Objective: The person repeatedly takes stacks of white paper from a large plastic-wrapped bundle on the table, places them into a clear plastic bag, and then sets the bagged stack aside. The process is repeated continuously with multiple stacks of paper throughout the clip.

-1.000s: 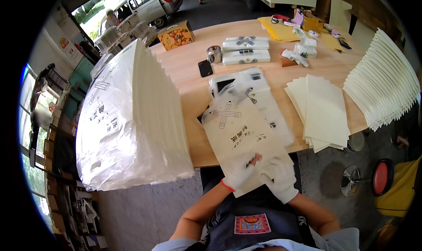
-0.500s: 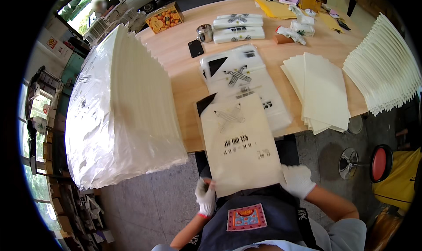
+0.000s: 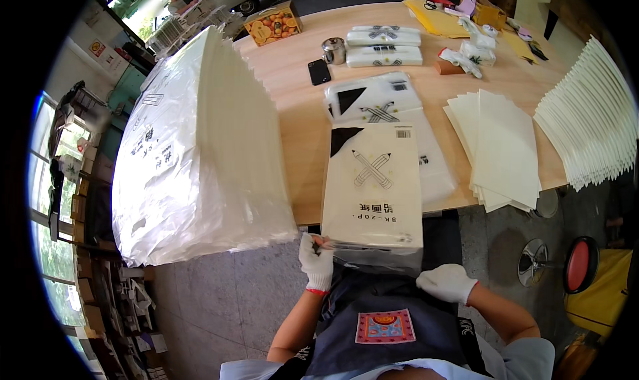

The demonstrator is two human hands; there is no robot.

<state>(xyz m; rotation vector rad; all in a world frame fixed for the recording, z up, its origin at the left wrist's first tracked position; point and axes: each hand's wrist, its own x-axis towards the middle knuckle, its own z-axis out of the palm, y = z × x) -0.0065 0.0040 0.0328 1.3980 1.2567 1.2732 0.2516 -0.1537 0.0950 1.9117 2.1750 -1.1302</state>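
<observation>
A stack of cream paper sheets inside a clear printed plastic bag point(image 3: 373, 200) rests on the table's front edge, its near end of loose film hanging down toward my apron. At that end's left corner, my left hand point(image 3: 316, 263), in a white knit glove with bare fingertips showing, is closed on the bag. My right hand point(image 3: 447, 283), also gloved, is curled closed by the lower right corner of the hanging film; its fingertips are hidden, so whatever it holds does not show. Beyond lies a pile of printed empty plastic bags point(image 3: 432, 160), partly under the filled one.
A tall plastic-covered stack of paper point(image 3: 166, 167) stands left. Loose cream sheets point(image 3: 502, 147) and a fanned paper stack point(image 3: 589, 120) lie right. Farther back are a phone point(image 3: 319, 72), a metal pot point(image 3: 334, 50), rolled bags point(image 3: 384, 55) and a fruit-printed box point(image 3: 273, 23). A stool point(image 3: 579, 263) stands right.
The bagged paper has gone from tilted up over my lap to lying flatter on the table edge, farther away. My right hand has come off its side and down to the near corner.
</observation>
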